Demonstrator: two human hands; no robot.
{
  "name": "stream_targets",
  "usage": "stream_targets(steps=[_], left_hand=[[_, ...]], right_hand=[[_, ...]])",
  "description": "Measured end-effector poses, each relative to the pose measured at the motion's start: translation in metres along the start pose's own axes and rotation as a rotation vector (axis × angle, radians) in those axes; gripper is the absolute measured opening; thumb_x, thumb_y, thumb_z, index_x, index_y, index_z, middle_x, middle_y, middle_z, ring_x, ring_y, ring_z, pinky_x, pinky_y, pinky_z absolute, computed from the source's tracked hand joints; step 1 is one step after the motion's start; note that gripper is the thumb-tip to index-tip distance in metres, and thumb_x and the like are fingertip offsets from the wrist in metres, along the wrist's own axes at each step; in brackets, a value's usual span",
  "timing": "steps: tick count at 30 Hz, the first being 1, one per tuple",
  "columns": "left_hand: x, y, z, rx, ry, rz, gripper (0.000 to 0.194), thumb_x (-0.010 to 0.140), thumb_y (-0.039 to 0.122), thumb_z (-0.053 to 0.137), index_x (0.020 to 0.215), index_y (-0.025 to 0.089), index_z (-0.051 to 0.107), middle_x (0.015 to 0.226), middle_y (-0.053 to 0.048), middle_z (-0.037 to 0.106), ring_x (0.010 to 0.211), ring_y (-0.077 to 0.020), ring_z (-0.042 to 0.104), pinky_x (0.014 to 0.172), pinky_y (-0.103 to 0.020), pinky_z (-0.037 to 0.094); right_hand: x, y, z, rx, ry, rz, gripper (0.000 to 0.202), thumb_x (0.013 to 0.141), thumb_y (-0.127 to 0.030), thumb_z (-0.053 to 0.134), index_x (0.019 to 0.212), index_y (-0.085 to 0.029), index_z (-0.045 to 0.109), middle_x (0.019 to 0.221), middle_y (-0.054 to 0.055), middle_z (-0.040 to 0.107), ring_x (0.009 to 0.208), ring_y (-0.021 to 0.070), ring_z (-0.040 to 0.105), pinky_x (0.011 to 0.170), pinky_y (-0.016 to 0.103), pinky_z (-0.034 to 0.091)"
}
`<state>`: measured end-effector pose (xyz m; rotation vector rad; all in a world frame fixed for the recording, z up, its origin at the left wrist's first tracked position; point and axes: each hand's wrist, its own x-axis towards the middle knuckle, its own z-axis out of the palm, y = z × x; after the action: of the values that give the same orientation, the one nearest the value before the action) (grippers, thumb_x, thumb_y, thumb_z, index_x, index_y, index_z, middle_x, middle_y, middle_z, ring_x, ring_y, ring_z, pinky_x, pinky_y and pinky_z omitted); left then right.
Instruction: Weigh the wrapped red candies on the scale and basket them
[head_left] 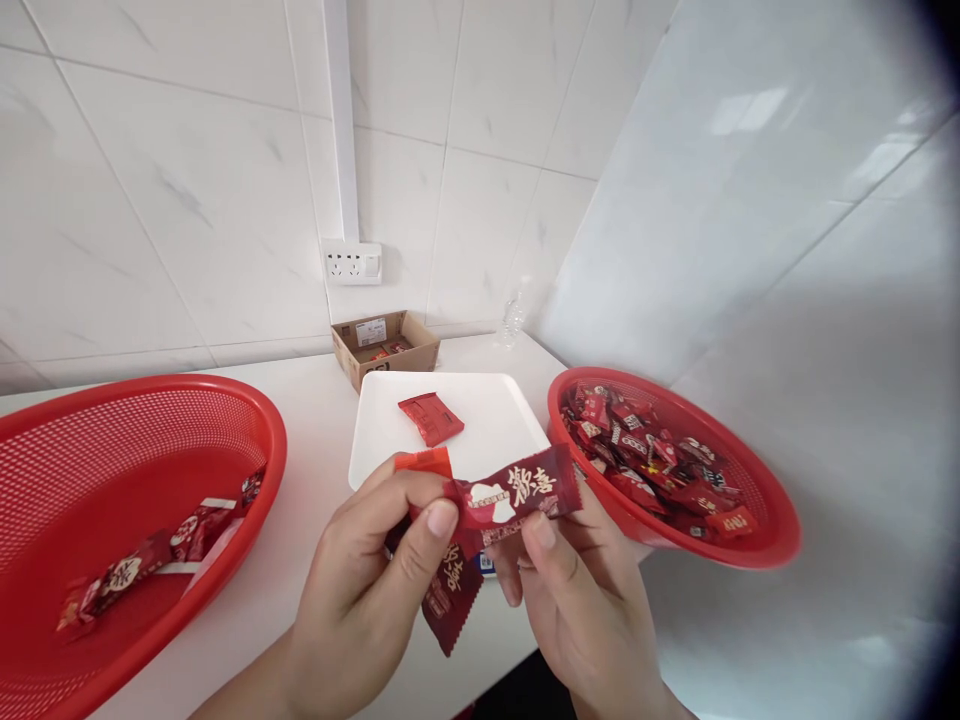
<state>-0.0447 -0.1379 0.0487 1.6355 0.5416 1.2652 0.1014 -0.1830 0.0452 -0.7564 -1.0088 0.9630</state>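
Note:
My left hand (375, 585) is closed on several small red and maroon wrapped packets. One dark packet (452, 600) hangs down below its fingers, and an orange-red edge shows above them. A maroon packet with gold characters (517, 495) stretches between both hands; my right hand (589, 600) pinches its right part between thumb and fingers. Behind the hands, a flat red packet (431, 418) lies on a white tray (491, 400). The hands partly hide the tray's front.
A large red basket (274, 430) with a few packets stands at the left. Another red basket (784, 530), holding several packets, stands at the right. A cardboard box (352, 365) and a clear plastic bottle (512, 320) are at the back, near the tiled wall.

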Motion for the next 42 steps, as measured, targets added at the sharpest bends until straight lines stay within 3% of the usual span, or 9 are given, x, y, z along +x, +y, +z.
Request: stream_targets(steps=[6, 10, 13, 16, 21, 27, 31, 34, 42], left_hand=[[-0.003, -0.004, -0.004, -0.195, 0.082, -0.276, 0.019, 0.097, 0.041, 0.057, 0.108, 0.037, 0.072, 0.091, 0.001, 0.066, 0.084, -0.0148, 0.059, 0.069, -0.021, 0.047], [0.002, 0.000, -0.004, -0.125, 0.030, -0.219, 0.018, 0.096, 0.042, 0.058, 0.101, 0.033, 0.072, 0.084, 0.001, 0.065, 0.073, -0.0126, 0.058, 0.063, -0.020, 0.047], [0.007, 0.005, -0.002, -0.085, -0.062, -0.172, 0.023, 0.094, 0.048, 0.059, 0.097, 0.030, 0.073, 0.084, 0.000, 0.064, 0.068, -0.0116, 0.058, 0.061, -0.020, 0.048], [0.009, 0.008, 0.001, -0.103, -0.164, -0.147, 0.030, 0.090, 0.053, 0.062, 0.103, 0.028, 0.073, 0.088, -0.002, 0.064, 0.070, -0.0133, 0.059, 0.063, -0.022, 0.049], [0.006, 0.008, 0.003, -0.057, -0.120, -0.214, 0.022, 0.095, 0.040, 0.060, 0.087, 0.023, 0.072, 0.077, 0.000, 0.060, 0.065, -0.0117, 0.056, 0.059, -0.021, 0.047], [0.002, 0.008, -0.001, -0.117, -0.123, -0.264, 0.032, 0.097, 0.038, 0.057, 0.072, 0.019, 0.061, 0.071, 0.001, 0.058, 0.059, -0.0102, 0.054, 0.055, -0.020, 0.043], [0.003, 0.008, -0.002, -0.130, -0.147, -0.261, 0.033, 0.096, 0.041, 0.057, 0.072, 0.019, 0.059, 0.070, 0.001, 0.057, 0.057, -0.0102, 0.053, 0.052, -0.020, 0.043], [0.004, 0.010, -0.003, -0.100, -0.145, -0.226, 0.033, 0.096, 0.040, 0.058, 0.070, 0.019, 0.059, 0.069, 0.001, 0.056, 0.057, -0.0103, 0.051, 0.052, -0.021, 0.042], [0.004, 0.011, -0.003, -0.083, -0.164, -0.187, 0.033, 0.096, 0.040, 0.058, 0.070, 0.019, 0.061, 0.068, 0.001, 0.057, 0.056, -0.0099, 0.053, 0.052, -0.021, 0.043]], right_hand=[[0.007, -0.009, 0.001, 0.018, 0.077, -0.072, 0.010, 0.090, -0.036, 0.069, 0.090, -0.027, 0.074, 0.068, -0.001, 0.069, 0.053, 0.0092, 0.058, 0.041, 0.015, 0.048], [0.003, -0.009, -0.003, -0.116, 0.132, -0.156, 0.005, 0.092, -0.031, 0.068, 0.096, -0.029, 0.071, 0.081, 0.000, 0.072, 0.057, 0.0112, 0.065, 0.042, 0.018, 0.051], [0.000, -0.004, -0.008, -0.446, 0.187, -0.384, 0.021, 0.088, -0.013, 0.069, 0.097, -0.031, 0.071, 0.104, 0.001, 0.070, 0.076, 0.0138, 0.071, 0.059, 0.025, 0.060], [0.000, -0.002, -0.010, -0.751, 0.106, -0.626, 0.035, 0.079, 0.002, 0.067, 0.094, -0.029, 0.071, 0.109, 0.002, 0.067, 0.091, 0.0155, 0.069, 0.077, 0.028, 0.061], [0.000, -0.003, -0.006, -0.815, 0.013, -0.747, 0.042, 0.078, 0.008, 0.060, 0.098, -0.027, 0.071, 0.109, 0.003, 0.063, 0.088, 0.0129, 0.068, 0.074, 0.024, 0.061], [-0.003, -0.003, -0.006, -0.453, 0.055, -0.479, 0.033, 0.093, -0.010, 0.059, 0.112, -0.035, 0.071, 0.117, 0.004, 0.063, 0.110, 0.0170, 0.062, 0.078, 0.027, 0.060], [0.001, -0.010, -0.003, -0.248, 0.053, -0.304, 0.021, 0.092, -0.033, 0.069, 0.113, -0.036, 0.072, 0.110, 0.003, 0.071, 0.094, 0.0163, 0.069, 0.078, 0.029, 0.061], [0.002, -0.014, 0.000, -0.246, 0.072, -0.246, 0.020, 0.089, -0.032, 0.073, 0.109, -0.037, 0.072, 0.092, 0.000, 0.076, 0.081, 0.0146, 0.072, 0.071, 0.025, 0.061], [-0.001, -0.009, -0.002, -0.210, 0.103, -0.263, 0.012, 0.087, -0.026, 0.075, 0.097, -0.032, 0.072, 0.085, -0.002, 0.070, 0.072, 0.0113, 0.067, 0.063, 0.021, 0.057]])
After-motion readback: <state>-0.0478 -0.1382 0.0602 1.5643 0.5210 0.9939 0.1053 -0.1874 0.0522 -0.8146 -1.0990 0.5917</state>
